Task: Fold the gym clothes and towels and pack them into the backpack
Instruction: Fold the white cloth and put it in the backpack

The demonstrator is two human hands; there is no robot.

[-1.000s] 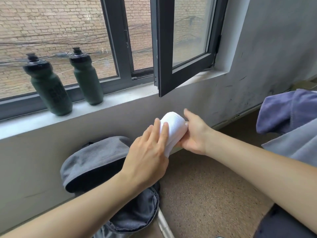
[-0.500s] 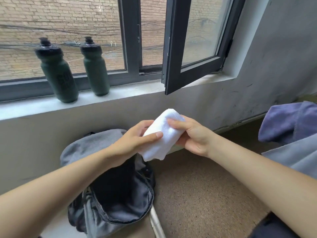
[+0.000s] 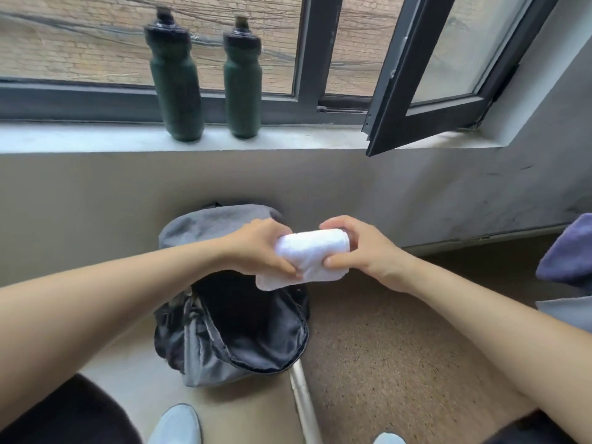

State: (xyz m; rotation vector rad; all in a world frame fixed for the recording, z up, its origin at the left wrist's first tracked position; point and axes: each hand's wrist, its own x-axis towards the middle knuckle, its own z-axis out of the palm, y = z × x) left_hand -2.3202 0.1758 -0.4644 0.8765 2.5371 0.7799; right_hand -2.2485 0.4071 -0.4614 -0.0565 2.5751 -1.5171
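Since a moment ago we have lowered the rolled white towel point(image 3: 312, 251) until it hangs just above the open backpack point(image 3: 224, 350) on the floor point(image 3: 400, 363) by the wall point(image 3: 96, 203). Our left hand point(image 3: 253, 248) grips its left end and our right hand point(image 3: 371, 251) pinches its right end. Two green bottles point(image 3: 176, 88) stand side by side on the windowsill point(image 3: 80, 139) beyond.

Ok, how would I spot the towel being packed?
Below the window sill, an open grey backpack sits on the floor. Above its mouth, the left hand and right hand grip a rolled towel, the only white cloth; the purple cloth lies far right.
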